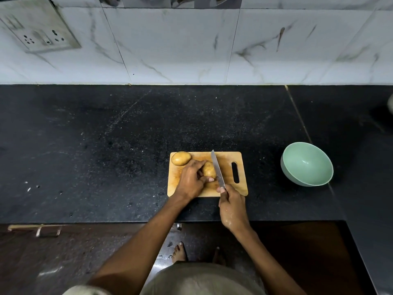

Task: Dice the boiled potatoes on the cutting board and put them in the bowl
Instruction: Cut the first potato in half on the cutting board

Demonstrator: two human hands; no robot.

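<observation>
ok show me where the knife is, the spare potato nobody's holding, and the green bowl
knife (217, 168): head view, middle of the blade.
spare potato (181, 158): head view, centre of its skin, at the board's far left corner.
green bowl (306, 161): head view, bare inner wall.

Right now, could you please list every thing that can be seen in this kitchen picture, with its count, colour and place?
cutting board: one, light wood, on the counter in front of the person, handle slot at its right end.
potatoes: two, yellow-brown, on the board; whole potato at the far left corner, held potato in the middle.
knife: one, silver blade, right beside the held potato.
bowl: one, pale green, on the counter to the right of the board, nothing visible inside.
counter: one, black speckled stone.
wall tiles: white marble pattern, behind the counter.
socket plate: one, grey-white, upper left wall.
left hand: grips the held potato.
right hand: holds the knife handle.
bare feet: two, on the floor below.
</observation>
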